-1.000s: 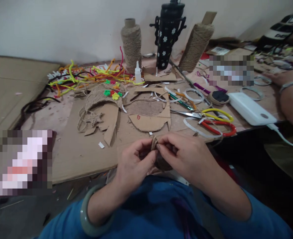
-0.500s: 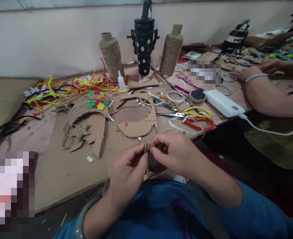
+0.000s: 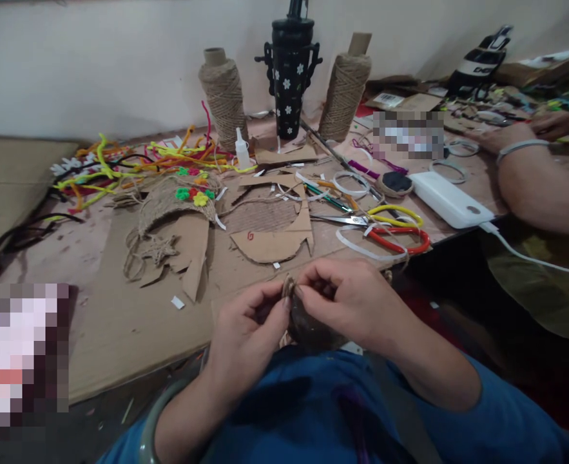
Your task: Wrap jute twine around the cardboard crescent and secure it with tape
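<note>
Close to my body at the table's front edge, my left hand (image 3: 248,335) pinches a small brown twine-covered piece (image 3: 288,285) upright between thumb and fingers. Touching the right side of that piece, my right hand (image 3: 345,299) has its fingers bent and pressed together; what they grip is too small to make out. A dark rounded object (image 3: 313,328) hangs below my hands, partly hidden. Beyond them lie a cut cardboard piece (image 3: 269,247) and scissors with red and yellow handles (image 3: 400,240). To the left rest a twine-wrapped crescent with felt-like flowers (image 3: 168,200) and a twine star (image 3: 158,250).
Two twine spools (image 3: 222,96) flank a black flowered tumbler (image 3: 291,77) by the wall. A glue bottle (image 3: 241,151), colourful pipe cleaners (image 3: 105,171) and a white power bank (image 3: 451,198) with its cable lie around. Another person's arm (image 3: 530,174) is at right.
The view has shifted slightly, so the table items appear a little further right and higher. Both hands keep nearly the same pose around the small piece.
</note>
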`<state>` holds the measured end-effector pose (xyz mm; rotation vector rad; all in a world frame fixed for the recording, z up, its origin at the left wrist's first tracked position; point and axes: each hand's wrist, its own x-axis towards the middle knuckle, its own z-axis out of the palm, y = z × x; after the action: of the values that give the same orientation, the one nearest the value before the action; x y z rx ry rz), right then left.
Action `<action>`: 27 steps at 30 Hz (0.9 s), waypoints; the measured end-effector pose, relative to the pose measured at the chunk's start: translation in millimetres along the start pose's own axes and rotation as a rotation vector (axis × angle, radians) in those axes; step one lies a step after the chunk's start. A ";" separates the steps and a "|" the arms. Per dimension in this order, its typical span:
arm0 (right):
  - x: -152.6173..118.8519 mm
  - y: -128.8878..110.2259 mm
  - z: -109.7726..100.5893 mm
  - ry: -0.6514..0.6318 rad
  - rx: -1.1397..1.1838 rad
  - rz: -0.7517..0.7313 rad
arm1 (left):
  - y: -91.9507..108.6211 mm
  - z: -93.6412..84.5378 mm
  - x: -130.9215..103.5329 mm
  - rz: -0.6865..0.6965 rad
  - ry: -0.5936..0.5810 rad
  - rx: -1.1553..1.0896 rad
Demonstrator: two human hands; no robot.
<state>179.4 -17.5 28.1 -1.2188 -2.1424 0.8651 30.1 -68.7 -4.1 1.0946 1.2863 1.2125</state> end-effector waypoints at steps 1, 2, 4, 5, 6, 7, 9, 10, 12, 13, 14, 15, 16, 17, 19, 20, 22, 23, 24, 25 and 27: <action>0.3 0.7 0.3 0.002 0.008 0.000 | -0.6 -0.5 0.4 -0.004 -0.007 0.001; 0.6 1.5 0.6 0.001 0.016 0.002 | -1.2 -1.0 0.8 -0.009 -0.012 0.002; 1.2 3.2 1.2 0.000 0.034 0.006 | -2.6 -1.8 1.7 -0.016 -0.022 0.007; 1.5 4.1 1.4 0.002 0.040 0.009 | -3.3 -2.1 2.2 -0.023 -0.027 0.012; 1.8 5.2 1.7 0.005 0.042 0.011 | -3.8 -2.3 2.8 -0.031 -0.032 0.018; 2.2 6.2 2.0 0.010 0.039 0.012 | -4.1 -2.3 3.3 -0.039 -0.036 0.023; 2.8 8.3 2.7 0.019 0.029 0.010 | -4.3 -2.3 4.4 -0.057 -0.043 0.029; 3.2 9.1 3.1 0.021 0.027 0.007 | -4.2 -2.2 5.0 -0.064 -0.046 0.027; 3.7 10.0 4.0 0.026 0.029 0.001 | -3.9 -2.1 6.0 -0.076 -0.049 0.014; 3.9 10.0 4.4 0.031 0.031 -0.001 | -3.8 -2.1 6.6 -0.083 -0.052 0.004; 4.1 10.0 4.9 0.037 0.030 -0.003 | -3.8 -2.1 7.2 -0.089 -0.052 -0.007; 4.3 9.8 5.3 0.043 0.026 -0.004 | -3.8 -2.1 7.9 -0.093 -0.053 -0.017; 4.4 9.8 5.9 0.047 0.023 -0.004 | -3.9 -2.1 8.5 -0.096 -0.052 -0.026; 4.5 9.8 6.4 0.050 0.021 -0.004 | -3.9 -2.1 9.2 -0.096 -0.052 -0.033; 4.7 10.6 7.8 0.054 0.023 -0.003 | -3.6 -2.0 10.2 -0.102 -0.048 -0.039; 4.5 11.3 8.5 0.055 0.026 -0.002 | -3.3 -2.0 10.5 -0.110 -0.040 -0.041; 3.8 13.0 9.6 0.048 0.033 -0.004 | -2.3 -2.1 10.6 -0.132 -0.020 -0.049; 3.1 13.7 9.9 0.039 0.037 -0.006 | -1.9 -2.3 10.4 -0.142 -0.010 -0.054; 2.3 14.3 10.0 0.029 0.042 -0.009 | -1.5 -2.7 10.0 -0.148 -0.001 -0.059; 1.5 14.5 9.8 0.024 0.044 -0.012 | -1.4 -3.1 9.6 -0.149 0.003 -0.063; 0.0 14.1 9.1 0.026 0.039 -0.016 | -1.6 -4.1 8.6 -0.143 0.002 -0.059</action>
<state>180.7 -14.5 11.7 -1.1858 -2.1027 0.8757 25.5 -60.6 -6.5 0.9425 1.2995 1.1374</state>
